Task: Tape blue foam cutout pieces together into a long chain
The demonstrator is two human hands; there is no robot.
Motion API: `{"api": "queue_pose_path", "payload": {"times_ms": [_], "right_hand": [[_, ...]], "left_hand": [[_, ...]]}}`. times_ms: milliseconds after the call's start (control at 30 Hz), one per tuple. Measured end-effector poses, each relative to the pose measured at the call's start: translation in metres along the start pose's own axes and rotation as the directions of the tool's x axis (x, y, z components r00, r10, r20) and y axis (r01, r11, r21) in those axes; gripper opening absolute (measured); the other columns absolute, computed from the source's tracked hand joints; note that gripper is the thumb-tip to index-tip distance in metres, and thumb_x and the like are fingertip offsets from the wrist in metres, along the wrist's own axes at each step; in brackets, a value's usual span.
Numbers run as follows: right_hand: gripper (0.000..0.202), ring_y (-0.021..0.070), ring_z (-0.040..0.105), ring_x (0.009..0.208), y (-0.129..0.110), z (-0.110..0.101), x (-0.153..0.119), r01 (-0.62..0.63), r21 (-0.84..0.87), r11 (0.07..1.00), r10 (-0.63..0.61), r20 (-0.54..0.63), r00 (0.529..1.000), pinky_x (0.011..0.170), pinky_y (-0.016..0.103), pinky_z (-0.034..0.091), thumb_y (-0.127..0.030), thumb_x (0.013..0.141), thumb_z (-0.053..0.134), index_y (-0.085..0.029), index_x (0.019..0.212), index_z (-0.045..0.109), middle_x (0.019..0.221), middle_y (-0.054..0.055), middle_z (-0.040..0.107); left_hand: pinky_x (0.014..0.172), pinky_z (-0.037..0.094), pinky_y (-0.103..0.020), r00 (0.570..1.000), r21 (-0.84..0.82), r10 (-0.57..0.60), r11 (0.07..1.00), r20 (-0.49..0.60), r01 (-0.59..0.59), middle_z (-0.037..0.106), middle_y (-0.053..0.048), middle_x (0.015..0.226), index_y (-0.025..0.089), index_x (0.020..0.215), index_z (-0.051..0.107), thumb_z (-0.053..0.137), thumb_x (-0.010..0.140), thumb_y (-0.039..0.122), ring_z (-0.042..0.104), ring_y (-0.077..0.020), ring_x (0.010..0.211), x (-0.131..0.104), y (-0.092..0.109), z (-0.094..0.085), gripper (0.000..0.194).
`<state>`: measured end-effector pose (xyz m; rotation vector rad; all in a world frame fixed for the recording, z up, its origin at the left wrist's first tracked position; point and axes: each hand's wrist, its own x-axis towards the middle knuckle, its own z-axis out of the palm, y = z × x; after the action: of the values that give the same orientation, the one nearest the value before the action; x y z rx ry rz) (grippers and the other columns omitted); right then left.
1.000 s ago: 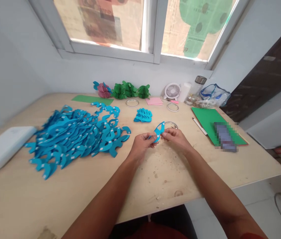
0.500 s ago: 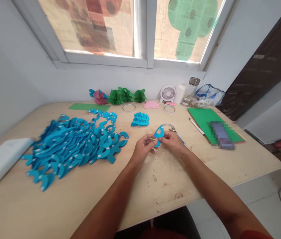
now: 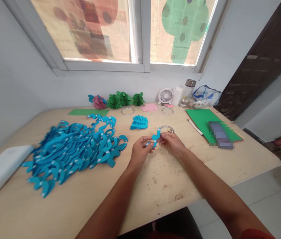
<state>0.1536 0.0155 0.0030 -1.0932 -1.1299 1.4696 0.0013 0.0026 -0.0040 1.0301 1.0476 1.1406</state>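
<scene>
Between my hands is a curved blue paper cutout (image 3: 156, 137) with small white patches on it. My left hand (image 3: 140, 150) pinches its lower left end. The fingers of my right hand (image 3: 171, 142) close on its right side, partly hidden behind the hand. Just beyond the right hand lies a roll of narrow tape (image 3: 167, 127), with the tips of a metal tool beside it. A small stack of blue paper pieces (image 3: 139, 122) sits farther back. To the left spreads a large heap of similar blue cutouts (image 3: 73, 146), many with white patches.
Green paper pompoms (image 3: 124, 99), a pink and blue one (image 3: 98, 101), two tape rolls (image 3: 127, 111) and pink paper (image 3: 149, 107) line the back. A small fan (image 3: 165, 96) and a bottle (image 3: 189, 91) stand right of them. Green sheets (image 3: 197, 116) carry a phone (image 3: 220, 134). A white box (image 3: 6, 167) is left.
The blue cutout has turned from a folded-over loop into a wavy S-shaped strip, stretched between my hands. My left hand stays on its lower end. The view has shifted slightly.
</scene>
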Motion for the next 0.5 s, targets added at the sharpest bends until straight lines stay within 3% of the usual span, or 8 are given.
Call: {"api": "queue_pose_path", "payload": {"times_ms": [100, 300, 500], "right_hand": [[0.03, 0.0112, 0.052, 0.058, -0.0019, -0.001, -0.0002, -0.002, 0.026, 1.0, 0.002, -0.004, 1.0, 0.053, 0.023, 0.037, -0.047, 0.07, 0.059, -0.016, 0.07, 0.06, 0.064, 0.001, 0.06], [0.035, 0.0086, 0.043, 0.05, 0.0023, -0.0014, 0.0017, 0.108, -0.178, 0.978, -0.113, -0.018, 0.993, 0.049, 0.022, 0.032, -0.048, 0.058, 0.071, -0.018, 0.058, 0.053, 0.053, -0.003, 0.052], [0.034, 0.0086, 0.042, 0.049, 0.0028, 0.0002, 0.0001, 0.142, -0.237, 0.961, -0.136, 0.042, 0.99, 0.05, 0.023, 0.033, -0.048, 0.063, 0.067, -0.017, 0.057, 0.055, 0.053, -0.003, 0.052]], "left_hand": [[0.049, 0.042, -0.021, 0.999, 0.064, 0.044, 0.997, -0.006, -0.044, 0.063, -0.001, 0.069, 0.015, 0.087, 0.058, 0.069, 0.057, 0.029, 0.056, -0.011, 0.054, -0.0018, 0.001, 0.001, 0.035], [0.045, 0.041, -0.021, 0.999, 0.136, 0.045, 0.99, -0.01, -0.043, 0.064, -0.002, 0.067, 0.015, 0.083, 0.061, 0.065, 0.061, 0.032, 0.056, -0.012, 0.052, -0.0051, 0.0035, 0.0053, 0.028], [0.039, 0.033, -0.019, 0.997, 0.143, -0.002, 0.99, 0.072, -0.008, 0.06, -0.002, 0.054, 0.014, 0.067, 0.061, 0.061, 0.064, 0.034, 0.051, -0.0106, 0.045, -0.0061, 0.0017, 0.0045, 0.02]]}}
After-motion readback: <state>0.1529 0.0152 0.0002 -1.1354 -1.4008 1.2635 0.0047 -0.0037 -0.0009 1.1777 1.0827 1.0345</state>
